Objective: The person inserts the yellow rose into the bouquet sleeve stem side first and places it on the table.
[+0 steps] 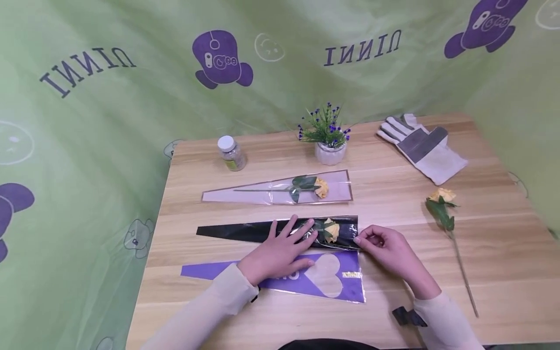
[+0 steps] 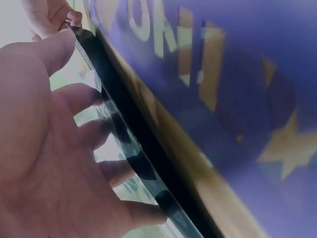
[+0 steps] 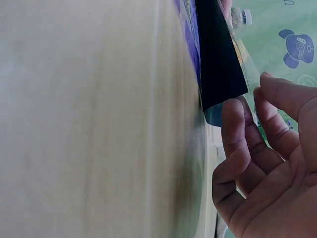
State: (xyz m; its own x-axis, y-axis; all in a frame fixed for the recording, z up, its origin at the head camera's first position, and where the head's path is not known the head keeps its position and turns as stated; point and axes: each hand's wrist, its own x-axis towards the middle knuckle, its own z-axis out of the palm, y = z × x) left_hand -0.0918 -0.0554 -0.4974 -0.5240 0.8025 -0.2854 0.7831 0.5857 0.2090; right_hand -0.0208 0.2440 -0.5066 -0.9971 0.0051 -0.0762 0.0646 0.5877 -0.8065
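A black flower sleeve (image 1: pixel 236 232) with a clear front lies across the table, a yellow rose (image 1: pixel 331 231) inside near its wide end. My left hand (image 1: pixel 280 253) rests over the middle of it, fingers spread, hiding part of the stem and leaves. At the wide end's near corner, my right hand (image 1: pixel 389 250) pinches the sleeve's edge between thumb and finger. The right wrist view shows the black backing (image 3: pixel 218 54) ending at those fingertips. Closer to me lies a flat purple sleeve (image 1: pixel 350 287) with a pale heart, partly covered by my left hand.
Beyond the black sleeve lies a pale sleeve (image 1: pixel 245 195) with another yellow rose. A loose rose (image 1: pixel 443 195) lies at right, below a work glove (image 1: pixel 430 158). A lidded bottle (image 1: pixel 233 154) and a potted plant (image 1: pixel 330 153) stand behind. Green cloth (image 1: pixel 153 87) hangs around the table.
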